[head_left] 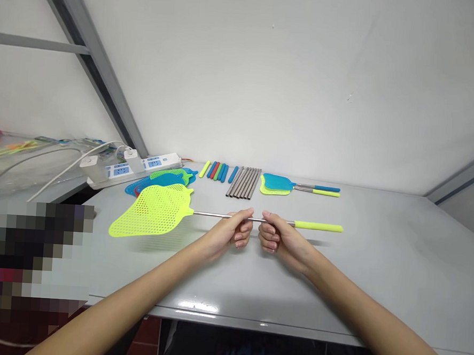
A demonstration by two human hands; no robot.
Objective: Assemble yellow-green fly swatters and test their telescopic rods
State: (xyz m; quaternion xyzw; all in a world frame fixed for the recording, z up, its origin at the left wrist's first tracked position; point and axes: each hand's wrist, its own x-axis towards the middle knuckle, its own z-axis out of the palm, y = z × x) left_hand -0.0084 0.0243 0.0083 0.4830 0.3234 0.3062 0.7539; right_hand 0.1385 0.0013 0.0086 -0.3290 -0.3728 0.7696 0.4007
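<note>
A yellow fly swatter (158, 213) lies level across my view, held above the table, its mesh head to the left and its yellow grip to the right. My left hand (233, 232) is closed around the thin metal rod, thumb on top. Close beside it, my right hand (277, 236) grips the same rod just short of the yellow grip. Behind the hands lie several metal tubes (244, 183) in a row. Left of these are loose coloured grips (218, 171). Blue and yellow swatters (279, 184) lie behind my right hand.
Blue, green and red swatter heads (166, 179) are stacked at the back left, partly under the held one. Power strips (141, 163) with plugs and white cables stand beside them. The grey table (396, 262) meets a white wall; a side surface holds plastic bags (20, 169).
</note>
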